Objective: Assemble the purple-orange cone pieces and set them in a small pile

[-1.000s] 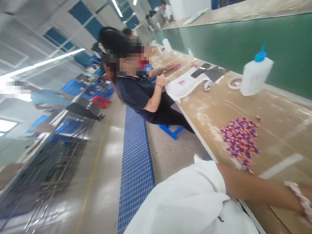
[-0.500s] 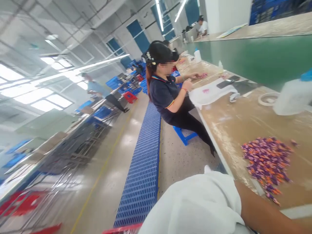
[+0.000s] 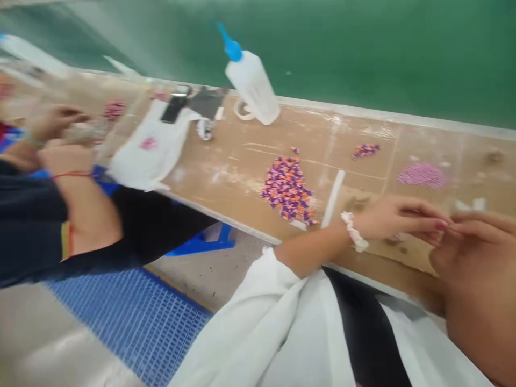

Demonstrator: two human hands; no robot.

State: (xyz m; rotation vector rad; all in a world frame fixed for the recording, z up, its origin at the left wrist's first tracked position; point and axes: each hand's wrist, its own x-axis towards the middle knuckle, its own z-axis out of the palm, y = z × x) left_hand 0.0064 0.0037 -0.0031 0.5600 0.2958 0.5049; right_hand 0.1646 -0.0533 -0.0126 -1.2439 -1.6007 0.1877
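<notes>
At the right side of the bench, my left hand [image 3: 407, 219], with a white band at the wrist, has its thumb and fingers pinched together. My right hand [image 3: 479, 239] meets it fingertip to fingertip, also in a pinch. Whatever lies between the fingertips is too small and blurred to name. Beneath the hands is a brown board [image 3: 417, 260] with dark stains. Left of my left wrist lies a heap of small purple, orange and pink pieces [image 3: 287, 188]. Beyond my hands are a smaller cluster of such pieces [image 3: 366, 151] and a mound of tiny pink pieces [image 3: 421, 176].
A white bottle with a blue nozzle [image 3: 253, 86] stands by a tape roll [image 3: 244, 109] at the green divider [image 3: 342, 59]. Further left are a white cloth [image 3: 155, 153], a phone [image 3: 176, 104] and a co-worker's hands [image 3: 66, 153]. A blue stool [image 3: 205, 242] stands below.
My view has swung from the aisle and the seated co-worker down and right to the bench. Both my hands are now visible; earlier only part of my left arm showed.
</notes>
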